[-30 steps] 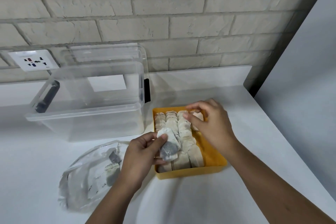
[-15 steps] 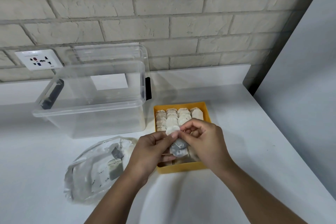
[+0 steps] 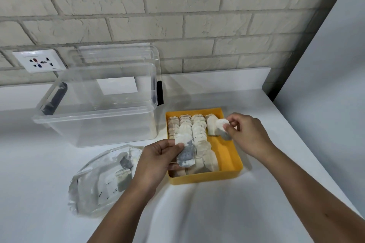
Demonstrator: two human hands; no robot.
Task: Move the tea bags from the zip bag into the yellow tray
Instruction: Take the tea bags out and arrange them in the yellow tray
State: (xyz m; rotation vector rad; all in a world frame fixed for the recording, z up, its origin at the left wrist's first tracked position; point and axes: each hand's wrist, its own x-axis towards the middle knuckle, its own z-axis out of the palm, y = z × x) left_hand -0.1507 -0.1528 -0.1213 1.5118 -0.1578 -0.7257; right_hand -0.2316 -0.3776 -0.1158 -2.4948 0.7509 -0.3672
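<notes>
A shallow rectangular yellow plastic tray (image 3: 227, 156) sits on the white bench (image 3: 217, 213). Its left and middle are filled with three overlapping rows of white paper tea bags (image 3: 199, 134). A lone upright tea bag (image 3: 211, 127) stands as a fourth row at the far right corner. The right hand (image 3: 246, 136) hovers over that corner, thumb and fingertips pinching a small dark-filled tea bag (image 3: 222, 129) just beside the lone one (whether the two touch cannot be told). The left hand (image 3: 156, 162) is at the tray's near left edge, thumb and curled fingers gripping a second dark-filled tea bag (image 3: 185, 154) above the packed rows. Left of the tray, near the left wrist, a crumpled clear zip bag (image 3: 94, 183) lies flat on the bench with a few loose tea bags (image 3: 122, 175) inside it. Behind the zip bag stands a large transparent plastic storage box (image 3: 98, 120) with black side latches, close to the tray's far left corner. A white wall socket (image 3: 38, 61) is set in the pale brick wall (image 3: 177, 16) behind.
</notes>
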